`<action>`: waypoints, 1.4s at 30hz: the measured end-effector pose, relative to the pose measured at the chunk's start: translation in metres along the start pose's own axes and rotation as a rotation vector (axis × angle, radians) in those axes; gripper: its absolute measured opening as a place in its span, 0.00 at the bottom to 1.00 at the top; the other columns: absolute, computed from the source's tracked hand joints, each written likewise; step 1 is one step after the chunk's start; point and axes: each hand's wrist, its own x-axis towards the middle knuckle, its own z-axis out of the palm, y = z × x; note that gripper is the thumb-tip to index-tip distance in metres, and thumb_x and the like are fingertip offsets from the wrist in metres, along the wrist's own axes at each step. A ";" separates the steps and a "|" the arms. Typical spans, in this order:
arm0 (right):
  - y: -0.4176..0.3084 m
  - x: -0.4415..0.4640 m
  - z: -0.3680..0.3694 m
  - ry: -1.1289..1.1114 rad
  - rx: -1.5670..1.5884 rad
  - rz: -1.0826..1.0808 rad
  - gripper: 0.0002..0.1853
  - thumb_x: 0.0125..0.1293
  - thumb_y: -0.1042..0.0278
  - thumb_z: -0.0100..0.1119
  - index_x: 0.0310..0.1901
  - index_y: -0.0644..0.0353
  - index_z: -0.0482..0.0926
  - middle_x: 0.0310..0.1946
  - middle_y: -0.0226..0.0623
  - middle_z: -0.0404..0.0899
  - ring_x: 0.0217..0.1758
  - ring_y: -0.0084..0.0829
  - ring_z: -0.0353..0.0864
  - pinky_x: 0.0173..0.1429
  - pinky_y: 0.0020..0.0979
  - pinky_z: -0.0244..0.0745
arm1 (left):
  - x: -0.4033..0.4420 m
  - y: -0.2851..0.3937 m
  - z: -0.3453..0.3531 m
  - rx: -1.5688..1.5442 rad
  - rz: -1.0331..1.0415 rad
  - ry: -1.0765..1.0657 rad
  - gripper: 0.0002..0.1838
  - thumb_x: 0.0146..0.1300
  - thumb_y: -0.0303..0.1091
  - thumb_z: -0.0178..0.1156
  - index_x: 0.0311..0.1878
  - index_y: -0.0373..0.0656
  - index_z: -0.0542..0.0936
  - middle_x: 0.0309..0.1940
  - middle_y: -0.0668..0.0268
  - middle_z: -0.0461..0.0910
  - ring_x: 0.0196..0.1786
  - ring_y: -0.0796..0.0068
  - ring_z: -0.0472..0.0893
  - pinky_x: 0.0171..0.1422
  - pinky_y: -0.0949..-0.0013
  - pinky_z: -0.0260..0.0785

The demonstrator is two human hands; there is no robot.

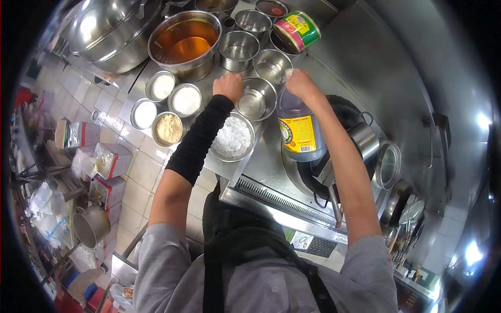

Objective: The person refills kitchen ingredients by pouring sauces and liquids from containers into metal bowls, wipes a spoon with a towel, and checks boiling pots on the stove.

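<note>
My right hand (300,85) is closed around the top of a large plastic jug (302,109) with a yellow label, standing upright or nearly so beside the wok. My left hand (228,86), above a black sleeve, is curled closed among the steel containers, beside the rim of an empty-looking steel bowl (255,99). Its fingertips are hidden, so I cannot tell what it grips. Nearer me sits a bowl of white chunky powder (232,136). Several small bowls of white grains (185,100) and one of pale yellow powder (168,129) stand to the left.
A large pot of amber liquid (189,49) stands behind the bowls, near more steel containers (238,50). A green tin (297,31) lies tilted at the back. To the right are a dark wok (339,112) and a round strainer (389,166).
</note>
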 end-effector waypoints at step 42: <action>0.091 0.133 0.038 -0.498 0.283 -0.095 0.19 0.63 0.46 0.62 0.45 0.52 0.79 0.20 0.28 0.70 0.20 0.23 0.70 0.22 0.35 0.67 | -0.483 -0.040 0.054 -0.741 -0.859 0.547 0.11 0.62 0.25 0.50 0.42 0.37 0.81 0.30 0.57 0.80 0.32 0.67 0.80 0.43 0.66 0.72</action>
